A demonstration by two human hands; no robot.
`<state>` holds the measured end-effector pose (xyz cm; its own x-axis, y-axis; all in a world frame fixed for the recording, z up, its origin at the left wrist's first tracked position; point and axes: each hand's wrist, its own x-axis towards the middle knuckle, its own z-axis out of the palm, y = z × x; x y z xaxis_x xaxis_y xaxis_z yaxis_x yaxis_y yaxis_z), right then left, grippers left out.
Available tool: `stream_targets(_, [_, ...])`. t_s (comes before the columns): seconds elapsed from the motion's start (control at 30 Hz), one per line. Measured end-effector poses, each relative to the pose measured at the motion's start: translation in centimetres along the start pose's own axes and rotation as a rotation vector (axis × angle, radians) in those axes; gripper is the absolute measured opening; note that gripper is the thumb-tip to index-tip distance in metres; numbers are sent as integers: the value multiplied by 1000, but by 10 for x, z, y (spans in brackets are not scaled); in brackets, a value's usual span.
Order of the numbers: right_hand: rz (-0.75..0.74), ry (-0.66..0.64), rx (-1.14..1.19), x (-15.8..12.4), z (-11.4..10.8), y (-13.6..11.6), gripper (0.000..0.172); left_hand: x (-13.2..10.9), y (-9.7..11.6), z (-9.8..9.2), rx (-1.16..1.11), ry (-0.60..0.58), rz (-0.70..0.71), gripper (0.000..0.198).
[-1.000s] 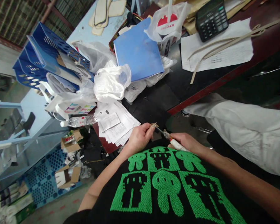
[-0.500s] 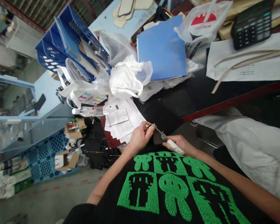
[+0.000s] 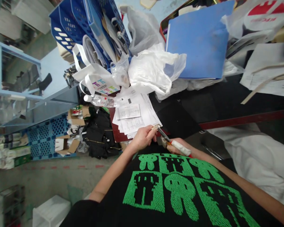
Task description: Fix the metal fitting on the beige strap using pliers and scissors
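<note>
Carefully, my left hand pinched the tiny, stiff, easily dropped brass piece by its edge while my right hand gripped the screwdriver handle.

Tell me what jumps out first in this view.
Low in the middle, the left hand pinches a small metal piece while the right hand holds a white-handled tool with its tip against that piece. Behind them, a blue folder and a crumpled white plastic bag top the cluttered table.

Papers lie on the table, folder behind them.
</note>
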<state>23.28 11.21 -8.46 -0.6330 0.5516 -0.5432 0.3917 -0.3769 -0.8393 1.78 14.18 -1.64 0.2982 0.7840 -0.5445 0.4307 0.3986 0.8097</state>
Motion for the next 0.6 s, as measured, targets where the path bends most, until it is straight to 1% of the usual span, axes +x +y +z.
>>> stream_targets(0.1, [7, -29, -9, 3, -3, -5, 44, -2, 3, -8, 102, -1, -40, 41])
stream_targets(0.23, [-2, 17, -102, 7, -4, -10, 39, -3, 14, -15, 346, 10, -54, 42])
stream_targets(0.3, [3, 35, -137, 10, -3, -11, 37, -2, 18, -19, 429, 2, -63, 40])
stream_targets(0.43, [24, 77, -191, 18, -1, -14, 34, 3, 21, -27, 459, -52, -93, 39])
stream_targets(0.6, [47, 164, -252, 22, -1, -21, 36, 8, 21, -36, 413, -81, -106, 42])
